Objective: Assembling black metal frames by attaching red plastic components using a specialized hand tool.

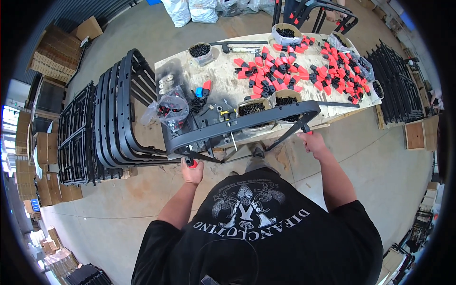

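A black metal U-shaped frame [242,122] stands between me and the near edge of the table, its top bar crossing in front of the boxes. Below the bar's left end, my left hand [193,172] is closed around a red-and-black plastic piece [191,162] at the frame's side. On the right, my right hand [313,143] grips another red-and-black plastic piece [307,129] just beside the frame's right leg. My fingers partly cover both pieces, so how they join the frame is hidden. Many similar pieces [273,71] lie heaped on the table.
Boxes of small black parts [200,50] stand on the wooden table [180,64]. A clear plastic bag [172,110] and a hammer [242,49] lie there too. Black frames [114,109] are stacked at the left, and black racks [394,83] at the right. Another person's hand [331,16] shows beyond the table.
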`<state>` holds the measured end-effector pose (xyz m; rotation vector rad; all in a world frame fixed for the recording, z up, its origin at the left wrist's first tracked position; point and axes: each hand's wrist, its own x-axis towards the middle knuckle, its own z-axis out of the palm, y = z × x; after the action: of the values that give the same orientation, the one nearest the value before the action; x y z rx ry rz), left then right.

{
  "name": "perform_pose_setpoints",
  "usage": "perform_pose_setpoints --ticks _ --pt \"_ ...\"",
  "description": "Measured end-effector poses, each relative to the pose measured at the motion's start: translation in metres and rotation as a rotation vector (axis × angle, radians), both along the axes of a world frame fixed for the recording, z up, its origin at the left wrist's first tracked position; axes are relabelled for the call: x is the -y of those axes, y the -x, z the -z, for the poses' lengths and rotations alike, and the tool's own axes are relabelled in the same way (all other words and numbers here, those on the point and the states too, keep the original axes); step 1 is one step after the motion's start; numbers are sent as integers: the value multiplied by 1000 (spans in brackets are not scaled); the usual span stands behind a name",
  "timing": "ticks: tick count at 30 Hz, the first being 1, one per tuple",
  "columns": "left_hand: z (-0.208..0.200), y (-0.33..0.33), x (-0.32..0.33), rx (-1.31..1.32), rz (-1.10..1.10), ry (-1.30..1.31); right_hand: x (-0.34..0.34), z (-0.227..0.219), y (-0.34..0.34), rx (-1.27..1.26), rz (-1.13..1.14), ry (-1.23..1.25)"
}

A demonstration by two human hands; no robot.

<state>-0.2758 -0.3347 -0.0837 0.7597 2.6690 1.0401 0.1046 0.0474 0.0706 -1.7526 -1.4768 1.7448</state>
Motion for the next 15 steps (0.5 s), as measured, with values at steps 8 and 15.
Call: perform_pose_setpoints --ticks 8,15 --pt "-28 26 -25 344 301 -153 -10 -24 6 445 -222 40" --pt "-28 16 -27 356 253 -301 -1 12 -5 515 -241 -286"
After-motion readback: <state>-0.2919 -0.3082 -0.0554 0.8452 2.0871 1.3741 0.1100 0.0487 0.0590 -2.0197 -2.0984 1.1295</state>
